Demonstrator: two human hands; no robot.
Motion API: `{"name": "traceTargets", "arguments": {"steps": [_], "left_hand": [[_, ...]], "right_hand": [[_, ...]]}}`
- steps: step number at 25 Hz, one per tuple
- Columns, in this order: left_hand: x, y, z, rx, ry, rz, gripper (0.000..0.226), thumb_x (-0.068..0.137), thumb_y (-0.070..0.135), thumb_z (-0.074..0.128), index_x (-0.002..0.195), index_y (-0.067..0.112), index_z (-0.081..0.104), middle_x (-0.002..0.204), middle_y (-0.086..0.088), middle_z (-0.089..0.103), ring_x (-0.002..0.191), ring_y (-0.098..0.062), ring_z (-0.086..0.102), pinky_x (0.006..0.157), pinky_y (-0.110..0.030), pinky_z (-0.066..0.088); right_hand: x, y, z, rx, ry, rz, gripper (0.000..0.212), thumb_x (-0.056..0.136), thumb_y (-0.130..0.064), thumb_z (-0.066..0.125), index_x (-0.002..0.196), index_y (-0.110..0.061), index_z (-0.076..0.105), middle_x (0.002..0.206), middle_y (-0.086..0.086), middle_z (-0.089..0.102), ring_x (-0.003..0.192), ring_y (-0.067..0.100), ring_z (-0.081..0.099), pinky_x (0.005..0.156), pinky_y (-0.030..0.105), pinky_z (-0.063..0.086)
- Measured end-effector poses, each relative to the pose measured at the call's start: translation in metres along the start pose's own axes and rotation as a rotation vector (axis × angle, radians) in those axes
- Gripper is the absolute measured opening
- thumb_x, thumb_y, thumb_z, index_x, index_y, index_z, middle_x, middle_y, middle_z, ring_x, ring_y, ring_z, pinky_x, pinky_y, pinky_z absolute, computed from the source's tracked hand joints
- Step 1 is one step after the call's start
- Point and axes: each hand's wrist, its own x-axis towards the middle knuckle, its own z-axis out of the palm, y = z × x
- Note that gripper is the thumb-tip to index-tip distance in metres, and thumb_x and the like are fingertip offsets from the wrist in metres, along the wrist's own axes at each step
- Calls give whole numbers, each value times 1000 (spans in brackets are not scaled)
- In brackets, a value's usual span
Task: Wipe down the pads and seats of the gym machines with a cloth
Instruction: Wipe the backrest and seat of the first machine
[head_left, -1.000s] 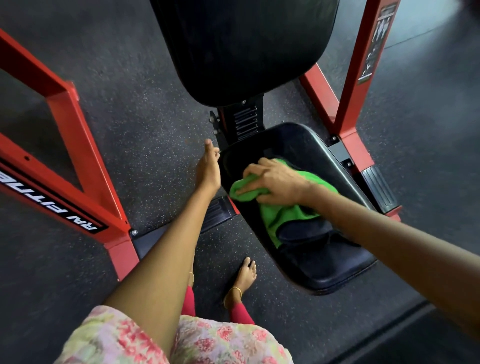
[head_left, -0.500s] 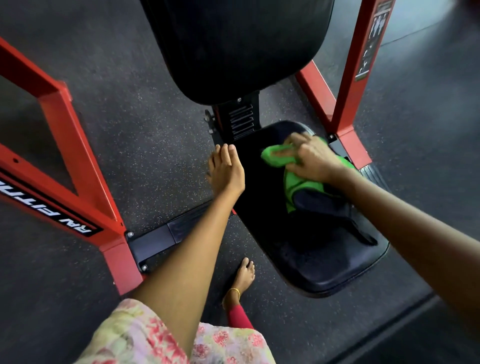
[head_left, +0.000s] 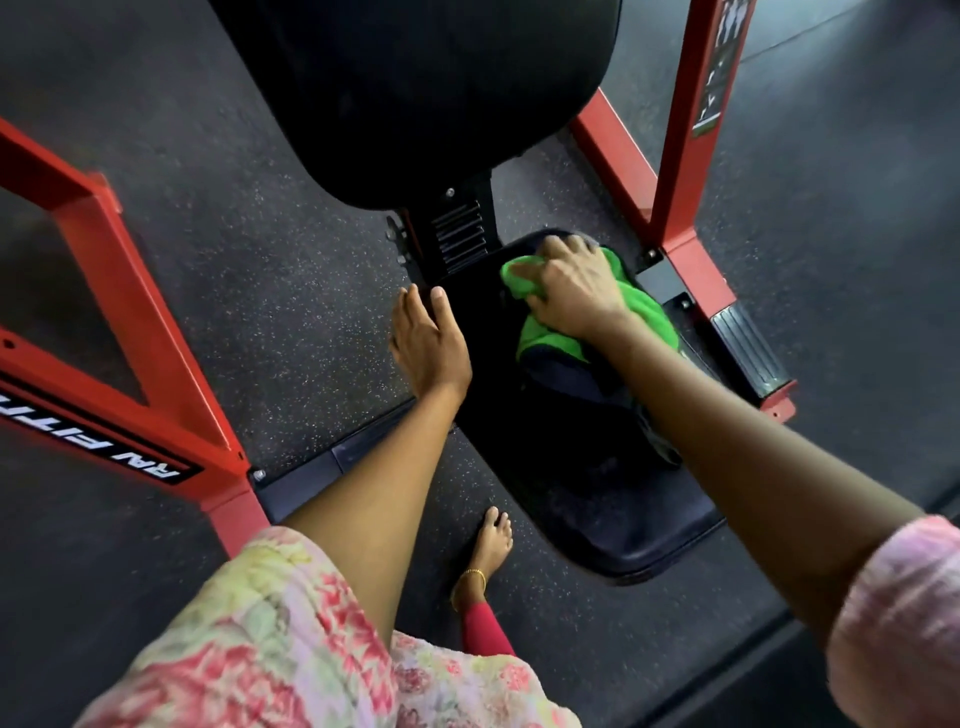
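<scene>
I am bunching the green cloth (head_left: 540, 283) under my right hand (head_left: 574, 288) at the back of the black seat (head_left: 613, 519), fingers curled round it. My left hand (head_left: 428, 345) is lying flat on the seat's left edge. The cloth's loose tail may be dragging unwiped.

Dim indoor light, black pads nearly featureless, soft shadow under forearms, wide-angle bending at edges, slight blur throughout

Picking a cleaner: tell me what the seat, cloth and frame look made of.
Seat: black padded vinyl or leather-like cover, smooth with faint sheen. Cloth: green, fuzzy, soft folds, likely microfibre. Frame: red painted metal tube by its look, glossy, square edges.
</scene>
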Motion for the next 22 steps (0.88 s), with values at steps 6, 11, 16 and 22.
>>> {"name": "traceTargets", "arguments": {"steps": [6, 11, 16, 22], "left_hand": [[2, 0, 1, 30, -6, 13, 55, 101, 40, 26, 147, 8, 27, 155, -10, 24, 143, -21, 21, 115, -35, 16], [0, 2, 0, 39, -25, 25, 56, 101, 42, 25, 145, 8, 30, 154, -10, 25, 141, -22, 24, 113, -36, 20], [2, 2, -3, 84, -24, 32, 59, 99, 46, 23, 144, 10, 34, 153, -7, 28, 141, -20, 23, 112, -33, 18], [1, 2, -6, 106, -33, 32, 55, 101, 44, 25, 145, 11, 33, 153, -6, 28, 142, -19, 22, 114, -32, 15]], "right_hand": [[-36, 26, -7, 64, -106, -243, 47, 86, -29, 57, 133, -31, 52, 126, 8, 49, 113, 32, 43, 87, 40, 34], [-25, -3, 1, 22, 7, 76, 42, 86, -33, 53, 128, -28, 55, 123, 7, 48, 115, 30, 42, 87, 38, 34], [-99, -25, -5, 186, -79, -328, 44, 71, -31, 63, 115, -26, 67, 107, 9, 60, 93, 34, 53, 74, 40, 41], [-96, -40, -7, 5, -4, 175, 39, 85, -34, 53, 124, -30, 58, 121, 4, 48, 111, 29, 43, 84, 37, 34]]}}
